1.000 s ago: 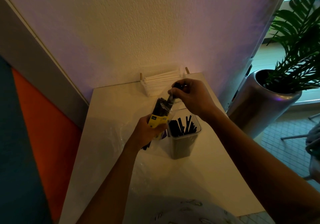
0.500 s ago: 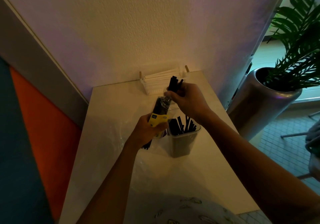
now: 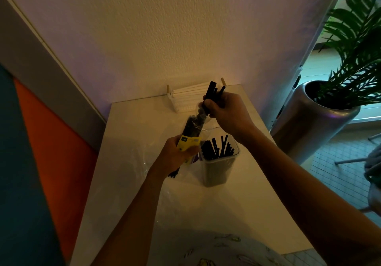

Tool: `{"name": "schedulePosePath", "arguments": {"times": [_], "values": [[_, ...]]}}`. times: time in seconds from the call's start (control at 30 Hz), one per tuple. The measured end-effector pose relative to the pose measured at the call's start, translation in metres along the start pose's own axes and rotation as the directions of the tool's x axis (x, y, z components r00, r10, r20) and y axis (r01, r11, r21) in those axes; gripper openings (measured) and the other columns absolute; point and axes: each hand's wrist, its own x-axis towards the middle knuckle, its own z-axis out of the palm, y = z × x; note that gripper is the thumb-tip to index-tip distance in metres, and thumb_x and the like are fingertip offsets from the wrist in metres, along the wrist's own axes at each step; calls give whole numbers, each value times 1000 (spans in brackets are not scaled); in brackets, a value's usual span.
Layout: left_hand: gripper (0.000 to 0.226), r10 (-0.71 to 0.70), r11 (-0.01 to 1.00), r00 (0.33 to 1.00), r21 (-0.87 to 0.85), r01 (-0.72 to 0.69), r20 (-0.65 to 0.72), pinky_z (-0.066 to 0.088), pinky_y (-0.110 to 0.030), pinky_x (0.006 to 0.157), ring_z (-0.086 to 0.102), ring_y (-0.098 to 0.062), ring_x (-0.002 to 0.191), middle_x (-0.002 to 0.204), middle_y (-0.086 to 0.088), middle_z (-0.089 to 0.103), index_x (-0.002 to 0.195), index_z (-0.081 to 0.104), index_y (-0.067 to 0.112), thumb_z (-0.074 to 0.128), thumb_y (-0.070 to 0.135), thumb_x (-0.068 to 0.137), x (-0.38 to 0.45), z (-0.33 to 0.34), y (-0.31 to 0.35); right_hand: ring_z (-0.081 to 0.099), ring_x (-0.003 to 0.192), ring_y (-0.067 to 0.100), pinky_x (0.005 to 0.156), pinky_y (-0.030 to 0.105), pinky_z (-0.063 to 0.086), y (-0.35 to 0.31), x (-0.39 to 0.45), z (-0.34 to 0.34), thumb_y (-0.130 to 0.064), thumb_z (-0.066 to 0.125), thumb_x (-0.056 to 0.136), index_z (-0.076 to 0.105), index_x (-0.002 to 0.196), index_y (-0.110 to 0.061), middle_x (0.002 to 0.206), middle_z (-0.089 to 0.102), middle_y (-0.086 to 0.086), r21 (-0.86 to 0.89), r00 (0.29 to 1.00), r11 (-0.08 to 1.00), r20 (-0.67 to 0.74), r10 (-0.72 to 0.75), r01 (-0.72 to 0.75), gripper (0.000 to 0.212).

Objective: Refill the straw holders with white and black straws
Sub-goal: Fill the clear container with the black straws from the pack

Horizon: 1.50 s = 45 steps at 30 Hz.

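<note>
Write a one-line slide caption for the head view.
Left hand grips the straw packet while the right hand pulls black straws out above the clear holder.

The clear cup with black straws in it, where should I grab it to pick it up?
Wrap a hand around the clear cup's bare lower wall, coming from its right. Black straws poke out on top, and the left hand with the packet crowds its left.

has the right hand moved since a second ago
Yes. The right hand has risen away from the clear holder toward the white straws by the wall, drawing black straws from the packet.
</note>
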Motion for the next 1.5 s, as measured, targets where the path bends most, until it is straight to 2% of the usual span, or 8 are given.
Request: {"name": "schedulePosePath", "arguments": {"times": [0.13,0.3,0.53,0.83,0.97,1.17,1.33,1.5], "values": [[29,0,999,1000,46,1,-6,54,-19,65,69,-7,81,91,5,72,106,65,21,77,21,79,1,-1,-2,72,88,8,87,31,58,-1,-2,4,-19,65,94,66,114,-5,97,74,4,54,999,998,46,20,-23,25],[36,3,998,1000,60,-3,-10,58,-29,75,70,-11,85,94,1,73,109,65,23,78,25,76,2,-5,-6,73,86,15,85,39,60,-7,2,0,-16,63,95,69,97,-12,91,74,6,57,1000,998,13,17,-18,8],[31,26,996,999,82,-24,-27,57,-25,71,69,-5,76,89,4,72,105,64,25,78,20,78,5,-3,-7,70,100,15,89,37,58,-19,8,-7,-16,59,97,65,119,-5,111,72,7,-16,1000,1000,4,-11,11,25],[29,47,995,999,94,-45,-11,55,-18,66,68,-1,77,88,13,70,102,62,32,76,20,80,4,-4,-4,73,84,16,83,40,60,-14,2,2,-14,68,91,69,98,-8,89,74,8,110,999,993,-12,41,-40,10],[30,60,992,997,111,-53,-58,56,-22,72,68,-4,81,90,9,69,104,62,27,77,19,79,4,-6,-9,73,86,13,83,40,60,-20,5,-3,-17,66,92,69,96,-11,91,74,4,67,999,998,-45,-1,4,7],[30,26,997,995,80,-18,-95,58,-21,69,69,-7,80,88,8,70,106,64,19,77,19,79,2,-7,-14,73,88,11,85,38,60,-31,10,-14,-17,63,95,68,98,-16,93,74,2,70,996,996,-73,-53,59,6],[20,-6,999,987,32,11,-162,58,-24,63,69,-7,73,81,6,71,94,66,25,78,20,78,0,-9,-20,72,88,5,84,30,59,-49,15,-29,-19,63,95,63,90,-30,93,72,-5,-1,971,984,-164,-176,179,12],[29,-10,997,983,68,23,-185,59,-26,66,69,-4,76,88,8,71,106,67,21,78,17,80,2,-14,-32,71,86,2,81,26,59,-71,22,-45,-21,64,95,69,100,-16,93,73,-5,-78,921,956,-255,-294,283,9]]}}
